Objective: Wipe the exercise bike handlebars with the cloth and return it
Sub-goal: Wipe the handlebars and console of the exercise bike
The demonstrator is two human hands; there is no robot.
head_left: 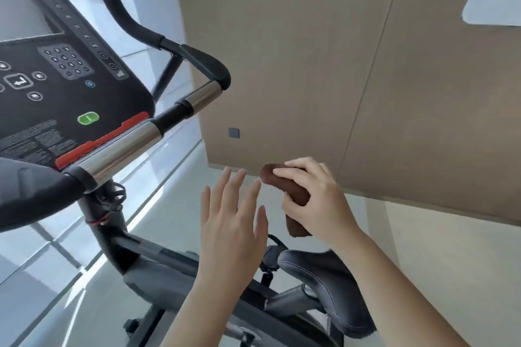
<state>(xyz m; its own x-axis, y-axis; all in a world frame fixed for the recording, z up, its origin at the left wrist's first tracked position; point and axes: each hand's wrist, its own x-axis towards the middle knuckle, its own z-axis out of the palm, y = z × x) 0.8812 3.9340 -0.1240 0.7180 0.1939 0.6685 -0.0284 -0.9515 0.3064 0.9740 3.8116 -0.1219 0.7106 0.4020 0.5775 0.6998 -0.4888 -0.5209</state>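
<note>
My right hand is shut on a bunched brown cloth, held in the air to the right of the exercise bike. My left hand is open beside it, fingers spread, holding nothing, a short gap left of the cloth. The bike's handlebars, black grips with chrome sections, run from the console up and to the left of both hands. Neither hand touches them.
The black console with keypad, green button and red strip fills the upper left. The dark saddle and the frame lie below my arms. A tan wall panel stands to the right, over a glossy pale floor.
</note>
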